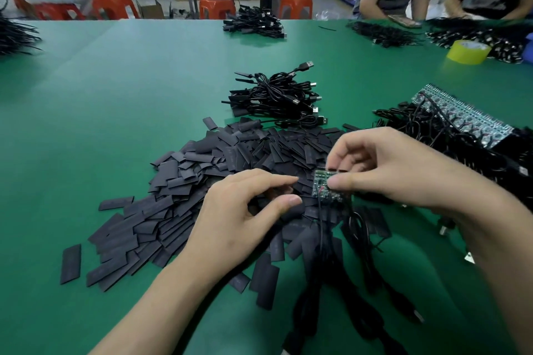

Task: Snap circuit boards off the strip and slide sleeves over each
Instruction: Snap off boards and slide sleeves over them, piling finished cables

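Note:
My right hand (383, 164) pinches a small green circuit board (324, 186) between thumb and fingers, just above the table; black cables (323, 239) hang down from the board toward me. My left hand (245, 210) hovers over a big pile of flat black sleeves (202, 181), thumb and forefinger curled around one black sleeve (288, 210) at the pile's near edge. To the right lies the strip of joined circuit boards (461, 118) on a tangle of black cables.
A bundle of sleeved USB cables (277, 98) lies behind the sleeve pile on the green table (115, 95). More cable heaps (256, 24) sit at the far edge, with a yellow tape roll (468, 50) at the right. People stand beyond the table.

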